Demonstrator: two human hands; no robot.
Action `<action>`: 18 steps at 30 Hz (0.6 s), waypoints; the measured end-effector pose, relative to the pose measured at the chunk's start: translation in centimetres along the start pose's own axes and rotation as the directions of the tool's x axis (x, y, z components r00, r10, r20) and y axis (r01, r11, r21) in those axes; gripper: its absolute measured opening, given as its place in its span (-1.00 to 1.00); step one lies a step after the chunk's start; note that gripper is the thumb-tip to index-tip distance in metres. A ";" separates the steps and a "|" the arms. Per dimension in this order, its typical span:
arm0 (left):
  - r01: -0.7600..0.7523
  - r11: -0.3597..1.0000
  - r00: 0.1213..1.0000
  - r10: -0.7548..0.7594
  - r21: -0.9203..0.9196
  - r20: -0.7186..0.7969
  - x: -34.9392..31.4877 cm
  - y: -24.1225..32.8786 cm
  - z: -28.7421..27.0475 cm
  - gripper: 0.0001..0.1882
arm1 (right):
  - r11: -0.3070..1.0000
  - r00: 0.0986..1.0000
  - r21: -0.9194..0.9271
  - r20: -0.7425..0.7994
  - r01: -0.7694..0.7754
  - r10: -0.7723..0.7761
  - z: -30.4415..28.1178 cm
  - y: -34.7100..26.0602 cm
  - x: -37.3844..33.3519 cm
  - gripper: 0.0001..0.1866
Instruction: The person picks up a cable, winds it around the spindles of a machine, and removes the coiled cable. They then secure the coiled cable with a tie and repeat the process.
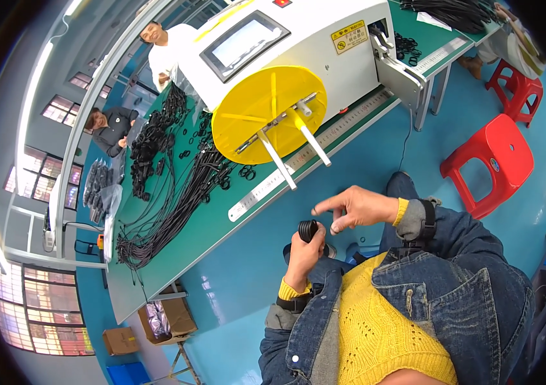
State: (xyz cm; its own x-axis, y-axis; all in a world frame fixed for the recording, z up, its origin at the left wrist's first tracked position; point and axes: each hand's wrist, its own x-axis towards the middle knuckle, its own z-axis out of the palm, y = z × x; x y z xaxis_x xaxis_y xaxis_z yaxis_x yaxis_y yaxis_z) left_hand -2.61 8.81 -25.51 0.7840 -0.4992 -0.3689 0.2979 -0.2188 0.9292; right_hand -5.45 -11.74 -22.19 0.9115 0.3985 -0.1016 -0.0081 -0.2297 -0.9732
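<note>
A small coil of black cable (307,230) is gripped in my left hand (302,260), in front of my body and off the table's edge. Its fingers are wrapped round the coil's lower part. Just to the right, my right hand (364,208) hovers apart from the coil, index finger stretched out and thumb spread, with nothing seen in it. Beyond both hands stands a white winding machine (350,74) with a yellow disc (237,119). Two white pegs (277,160) stick out from the disc toward me. A screen (245,46) sits on the machine's sloping face.
Long black cables (176,215) and bundled coils (147,151) lie on the green table (133,285). A steel ruler (266,187) runs along its front edge. Red stools (494,163) stand at the right, cardboard boxes (180,314) at the lower left. Two people are across the table.
</note>
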 end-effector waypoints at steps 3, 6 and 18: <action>-0.026 0.999 1.000 0.025 0.040 0.002 0.4 -0.1 -0.4 -0.92 | 0.998 0.994 0.004 -0.086 0.065 -0.065 -0.5 -0.2 0.3 -0.49; -0.203 0.965 0.978 0.191 0.166 0.085 0.9 -1.5 0.1 -0.89 | 0.745 0.922 -0.568 0.067 0.349 -0.381 1.5 -0.2 1.4 -0.49; 0.242 0.829 0.931 -0.050 -0.505 0.363 -0.9 0.1 -0.2 -0.34 | 0.793 0.986 0.606 -0.163 0.064 0.046 2.4 5.2 1.9 -0.81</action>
State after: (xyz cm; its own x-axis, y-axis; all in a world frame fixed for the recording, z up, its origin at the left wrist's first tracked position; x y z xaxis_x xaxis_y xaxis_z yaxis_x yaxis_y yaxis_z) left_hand -3.15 9.43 -25.12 0.5170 -0.7577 -0.3982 0.7112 0.1214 0.6924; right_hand -4.81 -10.04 -27.99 0.9651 0.2372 -0.1108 -0.1975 0.3817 -0.9030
